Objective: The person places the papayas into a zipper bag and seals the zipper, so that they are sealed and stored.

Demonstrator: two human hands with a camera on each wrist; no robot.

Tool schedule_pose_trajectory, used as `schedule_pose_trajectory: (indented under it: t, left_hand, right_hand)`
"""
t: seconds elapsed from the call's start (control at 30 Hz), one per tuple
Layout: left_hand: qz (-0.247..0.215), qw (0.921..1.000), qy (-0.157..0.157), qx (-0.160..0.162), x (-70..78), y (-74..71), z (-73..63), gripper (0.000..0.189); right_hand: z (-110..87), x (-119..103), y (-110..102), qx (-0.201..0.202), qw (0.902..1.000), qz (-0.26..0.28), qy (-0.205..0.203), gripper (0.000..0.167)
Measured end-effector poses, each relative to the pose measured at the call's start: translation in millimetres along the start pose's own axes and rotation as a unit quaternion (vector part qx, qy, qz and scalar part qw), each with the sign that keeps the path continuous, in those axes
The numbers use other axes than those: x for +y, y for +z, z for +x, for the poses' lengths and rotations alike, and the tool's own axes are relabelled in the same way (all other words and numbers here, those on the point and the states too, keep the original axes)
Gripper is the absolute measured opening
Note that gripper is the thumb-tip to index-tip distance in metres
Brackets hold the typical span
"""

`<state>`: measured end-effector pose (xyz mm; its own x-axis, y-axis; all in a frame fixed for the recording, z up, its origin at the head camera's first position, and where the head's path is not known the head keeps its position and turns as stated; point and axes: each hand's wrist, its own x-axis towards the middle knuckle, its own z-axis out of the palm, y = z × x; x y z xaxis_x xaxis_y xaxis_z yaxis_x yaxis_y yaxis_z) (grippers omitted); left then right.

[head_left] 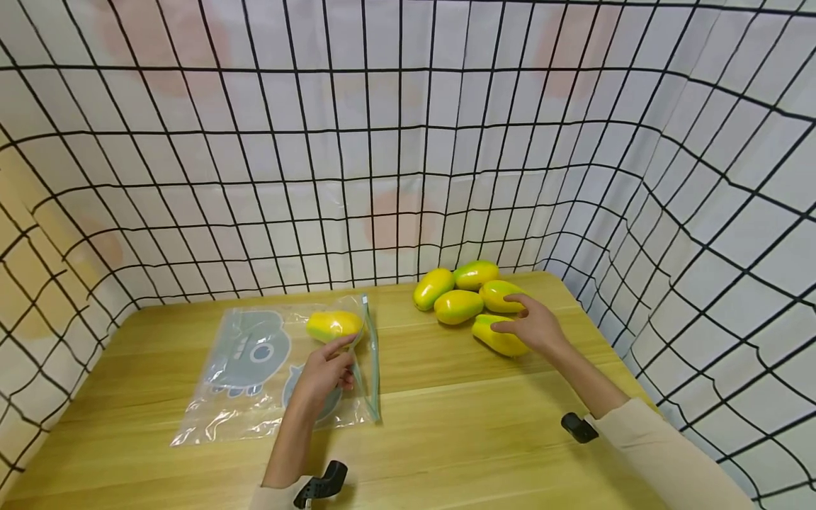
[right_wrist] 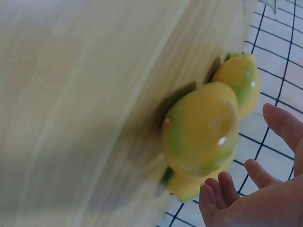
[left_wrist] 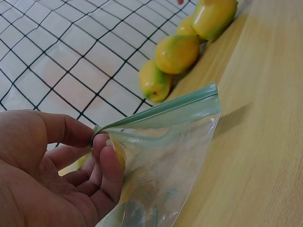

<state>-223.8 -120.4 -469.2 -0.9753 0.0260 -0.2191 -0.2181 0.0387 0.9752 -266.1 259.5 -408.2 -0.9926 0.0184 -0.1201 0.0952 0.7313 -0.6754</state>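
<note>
A clear zip bag (head_left: 255, 411) lies on the wooden table (head_left: 446, 439), one mango (head_left: 333, 325) within its outline; the left hand (head_left: 324, 372) holds the bag near its green edge; right of the bag, five mangoes (head_left: 458, 307) cluster together; the right hand (head_left: 537, 324) overlaps the two farthest from the bag, thumb and fingers apart; behind the bag, a black wire grid (head_left: 365, 71) stands before a pale sheet (head_left: 382, 99) with pinkish blotches.

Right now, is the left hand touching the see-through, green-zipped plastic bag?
Touching. The left wrist view shows the left hand pinching the see-through plastic bag by its green zip.
</note>
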Motion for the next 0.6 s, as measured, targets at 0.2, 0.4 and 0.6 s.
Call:
schedule_pose_trajectory:
  t: [0.2,0.4,0.6]
  left_hand:
    - [0.001,1.0,0.0,0.001,-0.1,0.5,-0.4,0.051]
    - [0.002,1.0,-0.001,-0.001,0.2,0.6,-0.3,0.051]
    - [0.003,1.0,-0.005,-0.003,0.8,0.6,-1.0,0.052]
  right_hand:
    - [-3.3,14,-4,-0.003,0.9999,-0.004,0.011,0.078]
    - [-6.2,27,-7,-0.019,0.9995,-0.009,0.024,0.087]
    - [-5.4,33,-1,-0.034,0.9991,-0.003,0.026,0.091]
